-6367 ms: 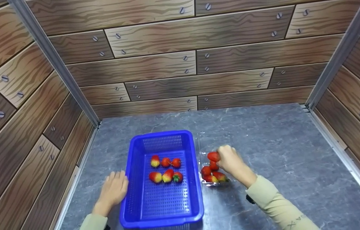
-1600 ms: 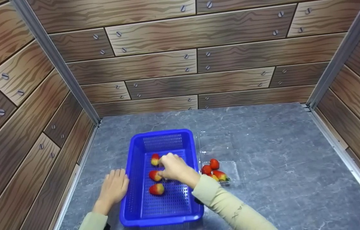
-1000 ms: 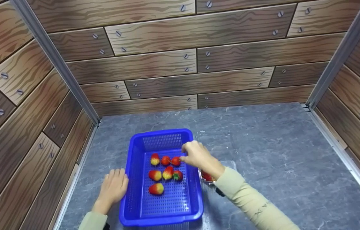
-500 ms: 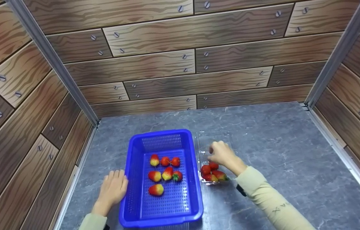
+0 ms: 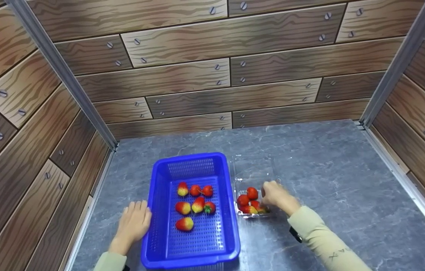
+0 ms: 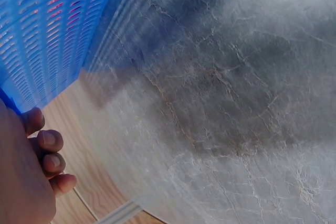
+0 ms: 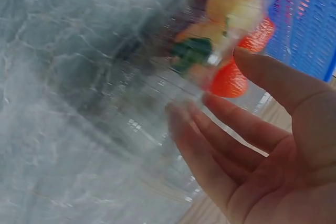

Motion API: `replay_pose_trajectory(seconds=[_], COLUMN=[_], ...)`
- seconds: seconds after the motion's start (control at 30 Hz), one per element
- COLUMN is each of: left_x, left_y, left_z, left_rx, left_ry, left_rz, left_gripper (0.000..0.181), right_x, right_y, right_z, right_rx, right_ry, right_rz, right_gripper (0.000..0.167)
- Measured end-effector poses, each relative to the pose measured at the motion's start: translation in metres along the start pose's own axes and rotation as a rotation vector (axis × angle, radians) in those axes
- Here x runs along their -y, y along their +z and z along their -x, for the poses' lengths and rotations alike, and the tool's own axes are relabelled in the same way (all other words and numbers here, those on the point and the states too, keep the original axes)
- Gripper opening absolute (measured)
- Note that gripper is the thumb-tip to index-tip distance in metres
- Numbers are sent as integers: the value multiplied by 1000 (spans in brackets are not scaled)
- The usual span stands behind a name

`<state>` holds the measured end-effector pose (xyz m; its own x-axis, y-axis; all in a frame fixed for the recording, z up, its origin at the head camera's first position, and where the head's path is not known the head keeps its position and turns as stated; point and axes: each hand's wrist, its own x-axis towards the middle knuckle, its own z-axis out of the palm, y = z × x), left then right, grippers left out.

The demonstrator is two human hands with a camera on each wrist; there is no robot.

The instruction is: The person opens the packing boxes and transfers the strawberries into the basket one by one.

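Note:
My left hand rests against the left rim of a blue basket, its fingers lying forward; in the left wrist view it sits beside the basket's slotted wall. Rows of small fruits lie inside the basket, among them a red-yellow strawberry nearest me and a round red fruit. My right hand reaches into a clear plastic box, thumb and fingers apart beside the fruits in the right wrist view. A green-capped strawberry lies close to its fingertips. Nothing shows between its fingers.
The box stands next to the basket's right side, its transparent lid folded back. Red fruits fill its near left part. Grey marbled tabletop spreads right of it. Wood-patterned walls with metal corner rails surround three sides.
A red-yellow strawberry now lies in a third row in the basket. My right hand has moved from the basket rightward and down to the box. The left hand stays put.

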<state>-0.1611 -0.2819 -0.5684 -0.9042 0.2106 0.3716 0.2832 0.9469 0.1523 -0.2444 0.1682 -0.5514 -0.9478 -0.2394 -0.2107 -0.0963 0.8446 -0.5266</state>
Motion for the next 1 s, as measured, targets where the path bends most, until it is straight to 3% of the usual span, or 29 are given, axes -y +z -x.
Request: replay_pose_trajectory(seconds=[0.2,0.67,1.0], left_x=[0,-1,-1], left_y=[0,2,2], left_z=[1,-1,0], left_rx=[-3,6,8], left_ry=[-1,-1,-12], left_rz=[-1,-1,9], left_gripper=[16,17,13], right_x=[-4,-12,-12], right_y=[10,21,24], right_z=[1,1,-1], right_rx=[29,-86,-111], right_ry=[31,-15,-5], right_rz=[-4,36,32], right_gripper=[27,29,33])
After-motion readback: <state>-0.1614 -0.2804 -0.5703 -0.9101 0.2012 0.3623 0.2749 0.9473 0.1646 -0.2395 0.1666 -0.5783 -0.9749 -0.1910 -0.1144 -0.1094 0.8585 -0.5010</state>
